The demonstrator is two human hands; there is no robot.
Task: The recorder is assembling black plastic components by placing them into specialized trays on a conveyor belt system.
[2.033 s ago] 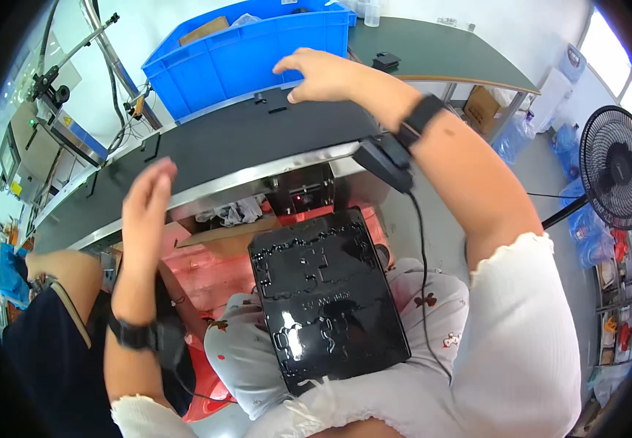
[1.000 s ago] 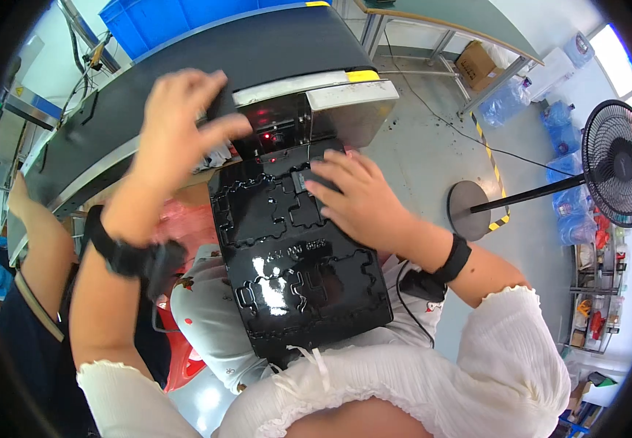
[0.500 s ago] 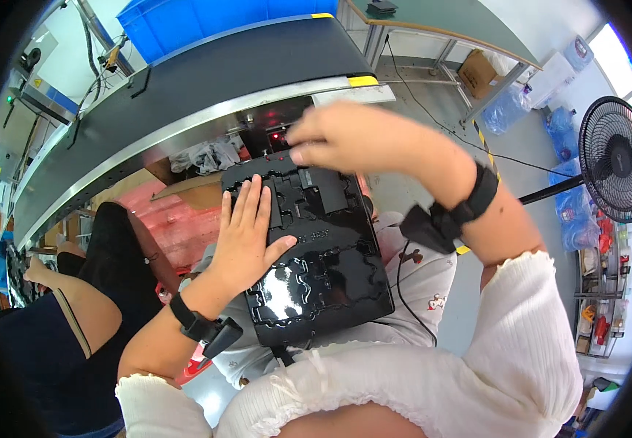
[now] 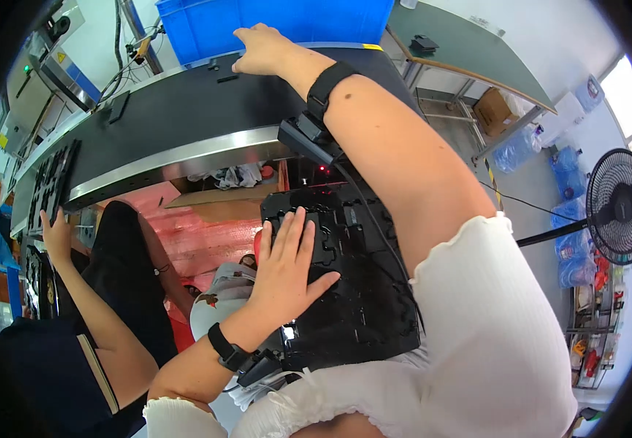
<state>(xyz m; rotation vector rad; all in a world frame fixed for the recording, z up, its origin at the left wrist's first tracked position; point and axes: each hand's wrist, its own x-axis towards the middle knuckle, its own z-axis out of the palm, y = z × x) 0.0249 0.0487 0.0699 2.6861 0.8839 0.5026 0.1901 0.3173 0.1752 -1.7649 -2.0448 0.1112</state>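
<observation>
A glossy black moulded plastic tray [image 4: 359, 321] with shaped recesses rests across my lap. My left hand [image 4: 286, 255] lies flat on its left part, fingers stretched and thumb spread. My right hand [image 4: 263, 51] reaches far forward over the black conveyor belt [image 4: 177, 120], beside the blue bin. Its thumb and forefinger are apart, and I see nothing between them. Small black pieces [image 4: 227, 78] lie on the belt just left of that hand. My right forearm hides part of the tray's right side.
A large blue bin [image 4: 308, 25] stands behind the belt. At left, a co-worker's hand [image 4: 56, 237] is by another black tray [image 4: 54, 175] on the belt. A longer black piece [image 4: 119, 106] lies on the belt. A green-topped table [image 4: 469, 55] and a fan [image 4: 619, 204] stand right.
My right hand has moved from the tray's far edge forward over the belt, by the blue bin. Small black pieces now show beside it. My left hand stays flat on the tray.
</observation>
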